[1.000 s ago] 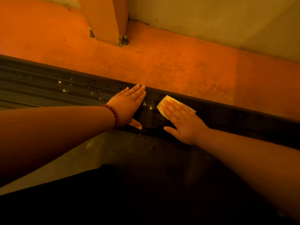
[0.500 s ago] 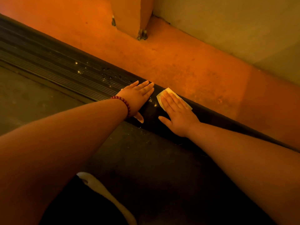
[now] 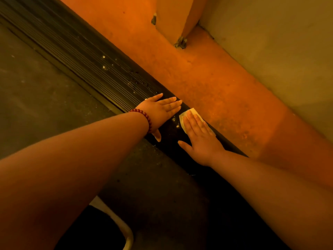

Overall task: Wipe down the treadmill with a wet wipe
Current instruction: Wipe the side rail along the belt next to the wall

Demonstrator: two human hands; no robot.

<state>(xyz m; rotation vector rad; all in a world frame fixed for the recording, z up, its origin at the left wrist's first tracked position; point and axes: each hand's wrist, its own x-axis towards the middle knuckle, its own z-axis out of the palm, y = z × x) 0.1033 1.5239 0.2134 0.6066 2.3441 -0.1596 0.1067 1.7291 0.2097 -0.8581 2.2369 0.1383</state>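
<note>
The treadmill's ribbed dark side rail (image 3: pixel 86 58) runs diagonally from upper left to lower right, beside the grey belt (image 3: pixel 36 98). My right hand (image 3: pixel 200 139) lies flat on the rail and presses a pale folded wet wipe (image 3: pixel 192 112) under its fingers; only the wipe's far end shows. My left hand (image 3: pixel 160 112), with a red bead bracelet on the wrist, rests palm down on the rail just left of the wipe, fingers spread, holding nothing. Pale specks dot the rail between and beyond the hands.
An orange floor strip (image 3: pixel 207 87) runs along the rail's far side. A post's base (image 3: pixel 173 20) stands on it near a pale wall (image 3: pixel 270 51). A white curved edge (image 3: pixel 124 230) shows at the bottom, beside my left forearm.
The view has swung, so the rail now runs more steeply across the frame. Both hands stay flat on the rail, the right one still on the wipe.
</note>
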